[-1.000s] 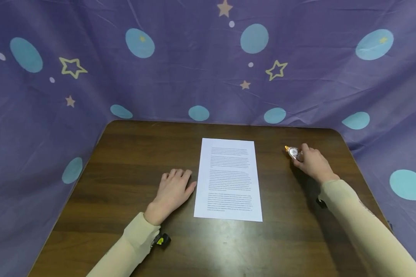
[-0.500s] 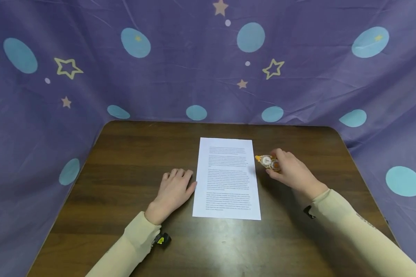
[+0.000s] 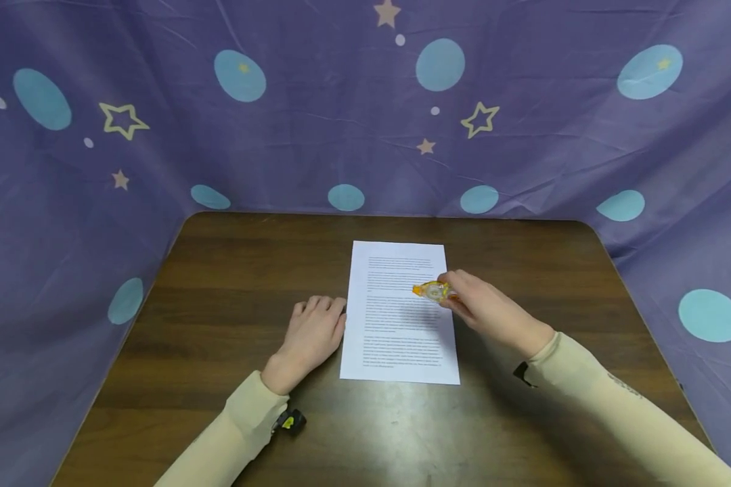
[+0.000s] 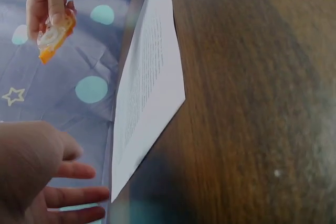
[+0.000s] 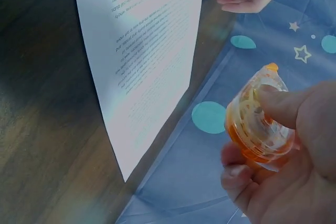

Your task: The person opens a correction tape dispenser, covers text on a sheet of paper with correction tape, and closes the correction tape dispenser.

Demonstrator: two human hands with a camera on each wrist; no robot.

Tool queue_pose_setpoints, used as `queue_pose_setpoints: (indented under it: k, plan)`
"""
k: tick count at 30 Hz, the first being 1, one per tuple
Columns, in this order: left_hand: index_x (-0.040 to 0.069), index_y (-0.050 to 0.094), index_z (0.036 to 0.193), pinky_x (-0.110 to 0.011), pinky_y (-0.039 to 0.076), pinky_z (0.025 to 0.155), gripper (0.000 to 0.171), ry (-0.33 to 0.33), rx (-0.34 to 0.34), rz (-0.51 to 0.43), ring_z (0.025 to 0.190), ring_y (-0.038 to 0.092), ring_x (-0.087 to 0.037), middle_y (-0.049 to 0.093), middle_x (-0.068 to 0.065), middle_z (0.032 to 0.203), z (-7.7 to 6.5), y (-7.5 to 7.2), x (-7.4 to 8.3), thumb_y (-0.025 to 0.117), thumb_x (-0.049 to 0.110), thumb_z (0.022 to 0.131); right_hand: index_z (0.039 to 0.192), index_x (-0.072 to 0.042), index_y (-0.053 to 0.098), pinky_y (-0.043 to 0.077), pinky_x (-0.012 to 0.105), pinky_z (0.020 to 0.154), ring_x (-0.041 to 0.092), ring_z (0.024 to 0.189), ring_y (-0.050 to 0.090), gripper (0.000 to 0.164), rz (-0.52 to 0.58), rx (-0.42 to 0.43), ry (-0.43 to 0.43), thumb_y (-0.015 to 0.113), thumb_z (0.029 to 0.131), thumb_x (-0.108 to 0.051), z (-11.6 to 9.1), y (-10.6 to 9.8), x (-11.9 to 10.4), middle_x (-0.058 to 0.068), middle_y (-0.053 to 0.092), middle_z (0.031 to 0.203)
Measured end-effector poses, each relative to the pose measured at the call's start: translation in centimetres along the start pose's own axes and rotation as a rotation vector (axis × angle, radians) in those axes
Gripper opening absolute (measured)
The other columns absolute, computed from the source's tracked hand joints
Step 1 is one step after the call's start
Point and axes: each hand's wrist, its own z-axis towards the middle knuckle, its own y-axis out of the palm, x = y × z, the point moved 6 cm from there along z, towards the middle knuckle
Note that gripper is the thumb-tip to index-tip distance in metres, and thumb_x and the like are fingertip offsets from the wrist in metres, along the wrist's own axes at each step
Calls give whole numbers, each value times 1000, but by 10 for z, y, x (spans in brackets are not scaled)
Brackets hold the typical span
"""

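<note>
A clear and orange correction tape (image 3: 432,291) is held above the right part of a printed sheet of paper (image 3: 396,341). My right hand (image 3: 493,310) pinches it between thumb and fingers, its orange tip pointing left. In the right wrist view, the thumb presses on the clear side of the correction tape (image 5: 252,111), and the white reel shows through the case. My left hand (image 3: 313,335) is at the left edge of the sheet, palm down, with nothing in it. Its fingers (image 4: 76,195) extend loosely in the left wrist view.
The sheet lies on a brown wooden table (image 3: 244,270). A purple curtain (image 3: 298,101) with stars and blue dots hangs behind and at both sides of it. A dark wrist device (image 3: 289,422) sits under the left sleeve cuff.
My right hand has carried the correction tape leftward from the table's right side to over the sheet. My left hand has shifted slightly, its fingers now nearer the paper's edge.
</note>
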Motion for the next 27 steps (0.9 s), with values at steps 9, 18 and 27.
queue_pose_setpoints:
  k: [9,18,27]
  plan:
    - [9,75,111,-45,48,85,19,171,98,-243,95,61,-24,71,-3,98,11,-4,27,70,24,101,118,-6,66,54,37,78,19,89,61,27,-18,-19,-29,77,94,-3,3,3,-9,3,71,106]
    - [7,74,119,-33,48,76,28,318,191,-565,87,58,-20,65,2,90,38,-18,65,77,24,97,117,-7,67,57,35,77,17,88,63,28,-26,-22,-24,79,92,-4,0,1,-14,2,71,104]
    - [11,77,108,-29,49,77,13,299,175,-661,87,60,-21,67,3,88,46,-17,70,77,16,97,117,-7,66,57,36,79,17,89,63,26,-21,-4,-37,77,93,-5,1,-3,-18,3,70,105]
